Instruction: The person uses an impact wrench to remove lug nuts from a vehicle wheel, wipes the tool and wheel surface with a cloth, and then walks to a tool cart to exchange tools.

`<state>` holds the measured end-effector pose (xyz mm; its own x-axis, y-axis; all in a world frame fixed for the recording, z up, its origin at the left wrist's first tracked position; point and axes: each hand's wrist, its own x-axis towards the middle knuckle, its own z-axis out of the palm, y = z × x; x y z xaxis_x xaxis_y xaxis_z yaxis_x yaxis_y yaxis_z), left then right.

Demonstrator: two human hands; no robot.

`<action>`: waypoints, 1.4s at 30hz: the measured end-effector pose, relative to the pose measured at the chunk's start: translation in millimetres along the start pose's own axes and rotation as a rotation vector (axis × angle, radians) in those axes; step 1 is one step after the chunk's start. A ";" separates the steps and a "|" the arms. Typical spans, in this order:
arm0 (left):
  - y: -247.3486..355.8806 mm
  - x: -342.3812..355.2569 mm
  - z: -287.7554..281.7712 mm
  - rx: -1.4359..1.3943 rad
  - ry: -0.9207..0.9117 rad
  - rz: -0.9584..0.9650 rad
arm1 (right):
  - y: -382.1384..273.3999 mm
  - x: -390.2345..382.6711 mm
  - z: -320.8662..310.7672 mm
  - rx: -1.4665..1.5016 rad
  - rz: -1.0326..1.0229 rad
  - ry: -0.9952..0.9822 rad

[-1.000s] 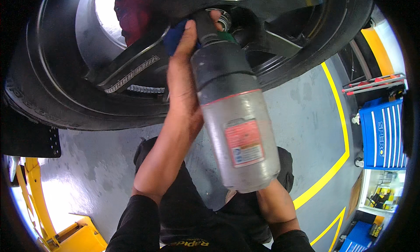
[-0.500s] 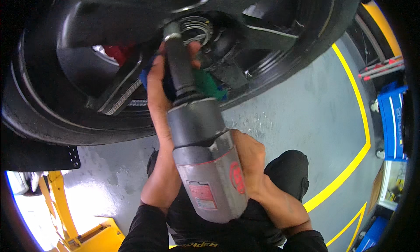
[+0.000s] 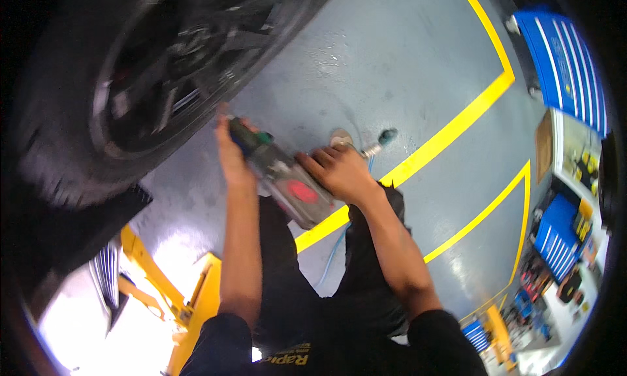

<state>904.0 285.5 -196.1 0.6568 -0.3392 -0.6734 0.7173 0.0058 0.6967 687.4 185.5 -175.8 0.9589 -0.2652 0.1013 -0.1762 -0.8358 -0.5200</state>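
A grey and black impact wrench point(image 3: 277, 173) with a red patch on its side slants across my lap, held in both hands. My left hand point(image 3: 234, 159) is wrapped round its front end, close to the tyre point(image 3: 72, 125). At the rear of the tool, my right hand point(image 3: 343, 175) is closed on its handle, which the fingers mostly hide. Beside that hand is a metal fitting with a dark green end point(image 3: 386, 138). The dark spoked wheel point(image 3: 186, 46), blurred, is at the upper left, apart from the tool.
A thin blue hose point(image 3: 336, 253) runs down between my legs. Yellow lines point(image 3: 457, 136) cross the grey floor. Blue tool cabinets point(image 3: 563, 66) stand at the right, near a cluttered bench. A yellow lift arm point(image 3: 153, 271) is at the lower left.
The impact wrench has come back from the wheel's hub, down and away from it, with both hands still on it. My view has turned to the right, so the wheel now sits farther left.
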 end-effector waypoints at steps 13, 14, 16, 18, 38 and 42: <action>38.3 -497.3 -143.2 -0.426 0.500 -0.141 | -298.5 -176.0 -243.7 0.458 -0.240 -0.614; 33.3 -527.5 -154.2 -0.511 0.556 -0.091 | -311.3 -177.7 -248.8 0.543 -0.263 -0.659; 25.1 -573.7 -176.5 -0.665 0.714 0.032 | -336.7 -169.2 -246.1 0.647 -0.365 -0.805; 45.5 -626.8 -197.7 -0.840 0.689 0.104 | -350.2 -180.9 -233.6 0.806 -0.185 -0.974; -110.1 -1098.3 -451.3 -1.092 1.453 0.525 | -904.9 -357.1 -104.4 0.310 -1.201 -1.939; -120.3 -1157.5 -527.6 -1.167 1.577 0.589 | -998.0 -424.5 -63.6 0.448 -1.383 -1.856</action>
<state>180.1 1173.7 369.2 -0.0521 0.8611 -0.5058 -0.2551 0.4782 0.8404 442.0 1101.6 354.1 -0.4206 0.9069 -0.0269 0.2954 0.1089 -0.9491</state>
